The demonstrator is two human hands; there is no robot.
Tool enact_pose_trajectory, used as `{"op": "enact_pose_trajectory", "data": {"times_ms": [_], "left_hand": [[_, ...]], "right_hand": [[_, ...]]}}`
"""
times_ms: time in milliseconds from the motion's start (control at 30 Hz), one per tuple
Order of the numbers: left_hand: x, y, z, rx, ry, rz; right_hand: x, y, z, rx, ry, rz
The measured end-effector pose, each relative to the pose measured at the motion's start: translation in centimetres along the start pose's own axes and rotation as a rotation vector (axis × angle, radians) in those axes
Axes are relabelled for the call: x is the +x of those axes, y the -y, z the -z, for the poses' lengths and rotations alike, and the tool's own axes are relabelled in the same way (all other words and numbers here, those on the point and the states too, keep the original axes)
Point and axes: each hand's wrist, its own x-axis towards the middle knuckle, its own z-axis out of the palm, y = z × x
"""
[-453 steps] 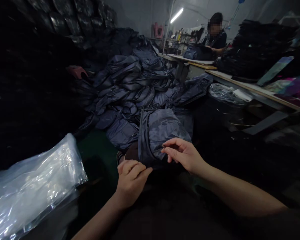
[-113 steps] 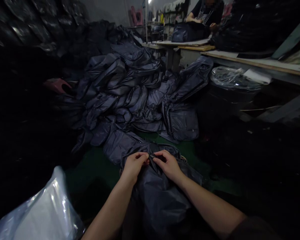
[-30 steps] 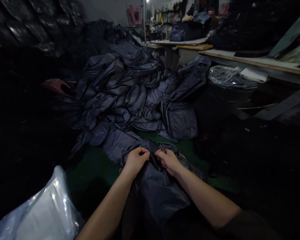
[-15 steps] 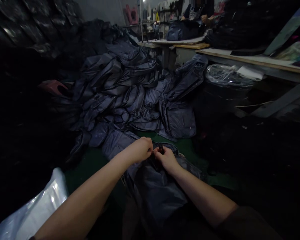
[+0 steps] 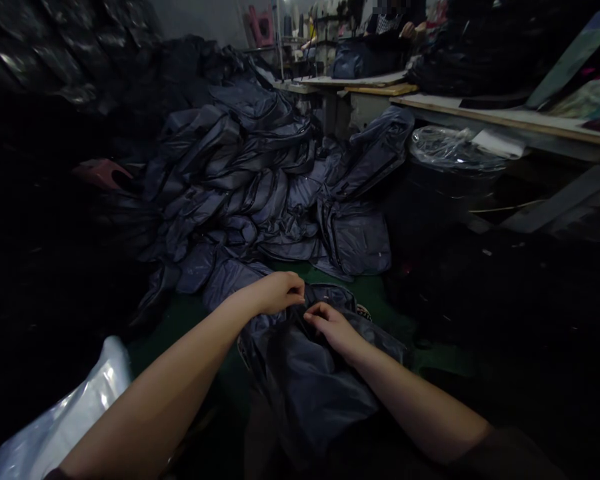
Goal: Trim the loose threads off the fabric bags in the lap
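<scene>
Touching the near navy nylon bag (image 5: 314, 393) with the right hand (image 5: 333, 327), grip unclear, the left hand (image 5: 280, 293) curls just apart.

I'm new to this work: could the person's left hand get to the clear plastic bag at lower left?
Probably yes: the left hand is lifted off the navy nylon piece, and nothing seems to block the way to the plastic bag beside its forearm.

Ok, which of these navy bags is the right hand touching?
The zippered navy nylon bag under the right hand: it lies nearest the camera, in front of the heap of bags.
</scene>
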Motion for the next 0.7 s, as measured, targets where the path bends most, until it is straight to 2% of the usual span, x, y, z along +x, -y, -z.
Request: {"op": "enact_pose_trajectory", "data": {"times_ms": [133,533,633,700], "left_hand": [[0.1,0.1,0.0,-0.012,0.017,-0.006],[0.2,-0.5,0.0,-0.065,-0.019,0.008],[0.4,-0.6,-0.1,-0.091,-0.127,0.065],[0.3,0.2,0.1,-0.092,-0.304,0.173]], "right_hand": [[0.0,-0.1,-0.6,0.071,0.011,0.060],[0.3,0.2,-1.4,0.172,-0.016,0.001],[0.3,-0.1,-1.3,0.191,-0.052,-0.026],[0.2,-0.3,-1.1,0.198,-0.078,-0.047]]}}
